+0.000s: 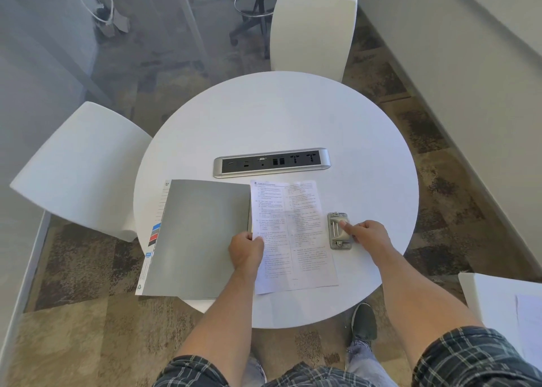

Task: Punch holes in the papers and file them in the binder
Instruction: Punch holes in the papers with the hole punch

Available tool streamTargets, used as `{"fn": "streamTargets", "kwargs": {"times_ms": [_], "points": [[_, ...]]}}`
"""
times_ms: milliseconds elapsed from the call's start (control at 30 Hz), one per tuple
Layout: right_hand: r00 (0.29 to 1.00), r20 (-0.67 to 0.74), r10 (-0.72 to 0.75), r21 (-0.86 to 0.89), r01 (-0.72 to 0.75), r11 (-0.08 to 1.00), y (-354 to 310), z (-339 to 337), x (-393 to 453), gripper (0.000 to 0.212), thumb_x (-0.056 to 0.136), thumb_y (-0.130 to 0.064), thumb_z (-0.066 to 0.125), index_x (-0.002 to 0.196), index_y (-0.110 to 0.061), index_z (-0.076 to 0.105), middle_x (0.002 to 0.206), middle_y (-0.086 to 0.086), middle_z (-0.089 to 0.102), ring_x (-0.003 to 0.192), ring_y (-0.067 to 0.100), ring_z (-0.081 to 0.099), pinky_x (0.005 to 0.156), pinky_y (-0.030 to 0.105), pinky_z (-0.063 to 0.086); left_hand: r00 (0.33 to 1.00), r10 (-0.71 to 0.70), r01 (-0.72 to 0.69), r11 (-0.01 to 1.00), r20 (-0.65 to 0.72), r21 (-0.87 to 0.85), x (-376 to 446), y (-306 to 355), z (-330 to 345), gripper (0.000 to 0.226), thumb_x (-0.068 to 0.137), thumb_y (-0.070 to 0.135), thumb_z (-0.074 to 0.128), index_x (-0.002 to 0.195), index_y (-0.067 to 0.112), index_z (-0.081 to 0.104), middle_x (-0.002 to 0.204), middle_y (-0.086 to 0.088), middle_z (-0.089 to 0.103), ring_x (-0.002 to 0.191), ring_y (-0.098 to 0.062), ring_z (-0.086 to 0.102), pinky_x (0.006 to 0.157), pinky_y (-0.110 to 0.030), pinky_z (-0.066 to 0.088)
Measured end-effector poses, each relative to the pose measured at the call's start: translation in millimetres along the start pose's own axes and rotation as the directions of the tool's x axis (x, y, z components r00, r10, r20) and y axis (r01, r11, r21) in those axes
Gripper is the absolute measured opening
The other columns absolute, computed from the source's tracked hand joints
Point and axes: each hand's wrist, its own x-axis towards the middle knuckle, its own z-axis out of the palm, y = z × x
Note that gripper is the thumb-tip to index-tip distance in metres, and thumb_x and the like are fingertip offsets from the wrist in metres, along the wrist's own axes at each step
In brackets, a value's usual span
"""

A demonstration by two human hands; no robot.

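A printed paper sheet (296,219) lies on the round white table (293,116), its right edge slid under a metal hole punch (339,231). My right hand (368,235) rests on the punch, index finger stretched over its lever. My left hand (245,250) pinches the sheet's left edge. The grey binder (196,237) lies closed to the left, with coloured index tabs sticking out along its left side, and overhangs the table's front-left edge.
A silver power and data socket strip (271,162) is set into the table behind the paper. White chairs stand at the left (79,166) and the far side (312,28). Another white surface with paper (510,301) is at the right.
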Motion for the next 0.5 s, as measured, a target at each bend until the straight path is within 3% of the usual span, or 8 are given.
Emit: {"fn": "streamTargets", "kwargs": {"times_ms": [67, 133, 200, 233, 267, 333, 400, 500], "points": [[0.999, -0.036, 0.017, -0.009, -0.017, 1.0, -4.5, 0.9, -4.9, 0.055, 0.076, -0.048, 0.084, 0.057, -0.023, 0.039, 0.062, -0.003, 0.041, 0.063, 0.023, 0.039, 0.06, 0.035, 0.027, 0.991, 0.095, -0.098, 0.995, -0.092, -0.023, -5.6, 3.6, -7.1, 0.011, 0.081, 0.01, 0.061, 0.074, 0.001, 0.061, 0.068, -0.003, 0.063, 0.059, -0.019, 0.053, 0.049, -0.024, 0.039], [0.981, -0.192, -0.018, -0.064, 0.006, 0.998, -9.0, 10.6, -18.0, 0.038, 0.078, -0.048, 0.083, 0.086, -0.018, 0.061, 0.087, -0.003, 0.06, 0.081, 0.022, 0.059, 0.073, 0.036, 0.046, 0.97, 0.18, -0.189, 0.981, -0.164, -0.04, -13.0, 11.1, -12.4, 0.012, 0.077, 0.011, 0.061, 0.069, 0.004, 0.054, 0.065, -0.003, 0.059, 0.058, -0.02, 0.05, 0.049, -0.027, 0.039], [0.849, -0.423, -0.316, -0.317, 0.188, 0.93, -13.5, 26.5, -29.5, 0.038, 0.084, -0.041, 0.08, 0.106, -0.015, 0.063, 0.104, 0.003, 0.063, 0.092, 0.025, 0.063, 0.085, 0.042, 0.051, 0.926, 0.295, -0.296, 0.955, -0.234, 0.033, -19.3, 19.5, -14.9, 0.015, 0.075, 0.014, 0.063, 0.066, 0.008, 0.052, 0.067, -0.001, 0.058, 0.06, -0.023, 0.052, 0.049, -0.03, 0.04], [0.771, -0.432, -0.468, -0.396, 0.305, 0.866, -20.1, 36.3, -36.9, 0.034, 0.087, -0.038, 0.078, 0.107, -0.014, 0.065, 0.104, 0.005, 0.065, 0.09, 0.026, 0.064, 0.084, 0.042, 0.052, 0.894, 0.366, -0.356, 0.93, -0.26, 0.089, -22.3, 23.9, -14.9, 0.017, 0.074, 0.014, 0.064, 0.065, 0.01, 0.05, 0.067, 0.0, 0.057, 0.06, -0.024, 0.052, 0.049, -0.03, 0.037], [0.754, -0.366, -0.546, -0.393, 0.407, 0.825, -29.6, 45.4, -44.9, 0.029, 0.089, -0.037, 0.078, 0.104, -0.014, 0.067, 0.1, 0.005, 0.068, 0.086, 0.024, 0.066, 0.08, 0.039, 0.053, 0.861, 0.431, -0.409, 0.903, -0.272, 0.134, -25.8, 28.8, -13.9, 0.018, 0.074, 0.013, 0.064, 0.064, 0.011, 0.049, 0.067, 0.0, 0.056, 0.059, -0.024, 0.05, 0.049, -0.028, 0.035], [0.836, -0.126, -0.534, -0.137, 0.518, 0.844, -48.1, 60.9, -55.9, 0.027, 0.09, -0.042, 0.076, 0.099, -0.017, 0.07, 0.09, -0.001, 0.075, 0.079, 0.015, 0.072, 0.076, 0.032, 0.055, 0.803, 0.538, -0.498, 0.842, -0.257, 0.207, -34.6, 39.4, -9.1, 0.017, 0.073, 0.012, 0.065, 0.064, 0.012, 0.05, 0.066, -0.001, 0.055, 0.056, -0.024, 0.048, 0.049, -0.028, 0.033], [0.88, 0.135, -0.455, 0.168, 0.432, 0.886, -67.9, 74.0, -67.1, 0.037, 0.088, -0.051, 0.075, 0.111, -0.023, 0.071, 0.095, -0.003, 0.08, 0.088, 0.011, 0.077, 0.081, 0.031, 0.058, 0.745, 0.631, -0.575, 0.772, -0.217, 0.271, -45.9, 49.7, -2.8, 0.016, 0.072, 0.012, 0.065, 0.065, 0.013, 0.051, 0.067, -0.003, 0.055, 0.054, -0.024, 0.047, 0.049, -0.027, 0.03], [0.863, 0.217, -0.456, 0.46, 0.322, 0.827, -80.4, 83.9, -70.5, 0.036, 0.087, -0.04, 0.074, 0.113, -0.015, 0.074, 0.094, 0.0, 0.078, 0.088, 0.016, 0.075, 0.077, 0.03, 0.058, 0.642, 0.754, -0.69, 0.646, -0.138, 0.326, -60.0, 57.8, 9.2, 0.012, 0.076, 0.017, 0.065, 0.069, 0.013, 0.057, 0.07, -0.004, 0.058, 0.055, -0.027, 0.055, 0.048, -0.027, 0.032]]}}
